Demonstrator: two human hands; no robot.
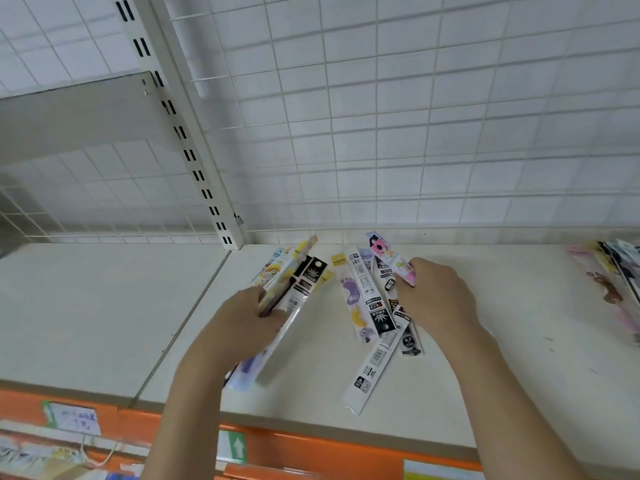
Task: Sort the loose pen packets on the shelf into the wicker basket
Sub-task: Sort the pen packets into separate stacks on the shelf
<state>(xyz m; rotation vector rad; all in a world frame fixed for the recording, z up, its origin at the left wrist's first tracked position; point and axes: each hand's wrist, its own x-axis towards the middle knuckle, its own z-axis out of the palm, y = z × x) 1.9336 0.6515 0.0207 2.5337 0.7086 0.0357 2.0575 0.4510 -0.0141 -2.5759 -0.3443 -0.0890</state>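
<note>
- The orange shelf edge (311,448) runs along the bottom of the frame, carrying a green arrow sticker (238,446) and a handwritten price tag (78,418) at lower left.
- The left hand (242,327), centre frame, grips a bundle of pen packets (294,289); their long axis runs from lower left to upper right, tops pointing toward the back grid.
- The right hand (434,294), right of centre, pinches a pink packet (388,256) whose long axis tilts to the upper left.
- Loose packets (367,299) lie on the shelf between the hands, fanned, mostly pointing away from the camera; one white packet (374,368) slants toward lower left.
- More packets (613,282) lie at the right edge.
- The cream shelf (104,306) is backed by a white wire grid (415,116) and a slotted upright (187,143).
- The wicker basket is not in sight.
</note>
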